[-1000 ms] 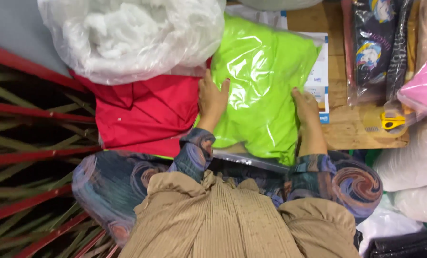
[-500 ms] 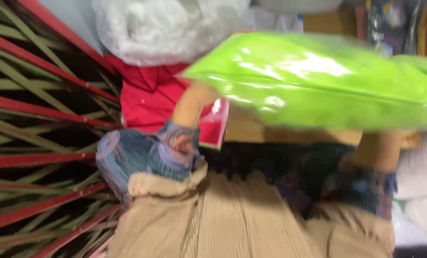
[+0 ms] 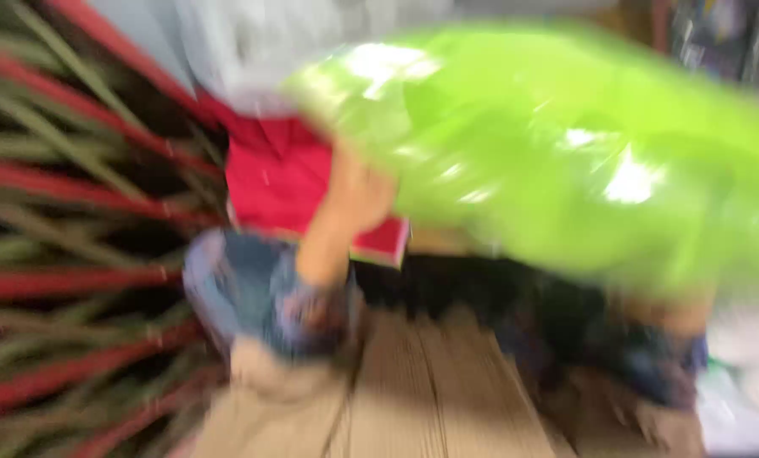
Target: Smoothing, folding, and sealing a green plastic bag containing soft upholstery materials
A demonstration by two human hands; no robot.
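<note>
The picture is very blurry. A big bright green bag (image 3: 557, 161) made of shiny plastic is up in the air, in front of the person. It fills most of the top and right of the view and tilts down toward the right.

The left hand (image 3: 358, 195) is raised, with the arm bent and pointing up. It holds the left end of the green bag from below. The sleeve on that arm is blue with a swirly pattern.

The right hand (image 3: 676, 309) is low on the right, under the bag's bottom edge. Only a bit of it shows, so it is not clear if it grips the bag or just touches it.

Behind the left hand lies a red packet (image 3: 286, 182), under a white plastic bag (image 3: 243, 42). Red and green slats (image 3: 74, 212) are on the left.
</note>
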